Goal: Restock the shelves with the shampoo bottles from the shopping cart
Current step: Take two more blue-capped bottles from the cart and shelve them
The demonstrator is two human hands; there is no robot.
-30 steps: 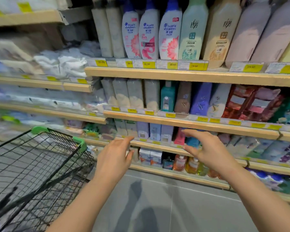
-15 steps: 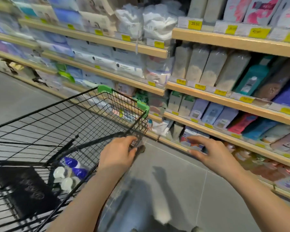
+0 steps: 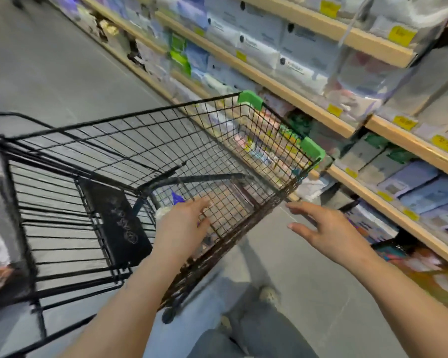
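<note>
A black wire shopping cart [image 3: 166, 130] with green corner caps stands at my left, beside the shelves. My left hand [image 3: 184, 228] reaches over the cart's near rim with fingers straight, holding nothing. Just beyond its fingers, low in the cart, a blue-capped shampoo bottle [image 3: 177, 198] and a white cap show; my hand hides most of them. My right hand [image 3: 326, 231] hovers open outside the cart, fingers spread, above the floor in front of the wooden shelves [image 3: 388, 213].
Shelves of packaged goods with yellow price tags run along the right [image 3: 274, 81]. The cart's black child-seat flap [image 3: 119, 218] faces me. Grey tiled aisle floor [image 3: 49, 68] stretches ahead on the left. My legs and a shoe [image 3: 268, 293] are below.
My view swung left and down from the shelves to the cart. My left hand moved from the cart's rim over it and into the basket; my right hand stayed open beside it.
</note>
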